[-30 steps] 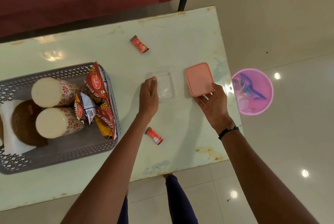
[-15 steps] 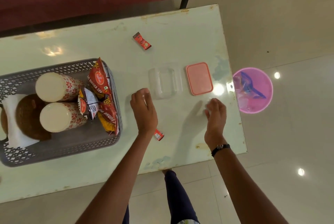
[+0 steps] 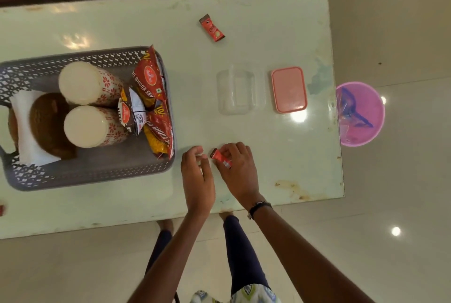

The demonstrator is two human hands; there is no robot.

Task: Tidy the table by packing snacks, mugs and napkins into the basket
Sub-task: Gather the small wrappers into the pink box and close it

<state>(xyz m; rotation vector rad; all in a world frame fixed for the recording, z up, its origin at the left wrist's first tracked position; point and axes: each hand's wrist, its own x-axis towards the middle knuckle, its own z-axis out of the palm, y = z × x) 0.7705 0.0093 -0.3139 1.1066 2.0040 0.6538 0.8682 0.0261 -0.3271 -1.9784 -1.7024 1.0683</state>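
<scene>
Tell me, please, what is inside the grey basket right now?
The grey basket holds two floral mugs on their sides, red snack packets, a white napkin and a brown round item. Anything beneath these is covered.

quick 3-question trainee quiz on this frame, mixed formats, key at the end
1. True or false: the right hand pinches a small red sachet.
2. The pink lid is: A) on the clear container, B) beside it on the table, C) in the basket.
3. Fill in: a second red sachet lies on the table, ____ the basket.

Key: 1 true; 2 B; 3 outside.
</scene>
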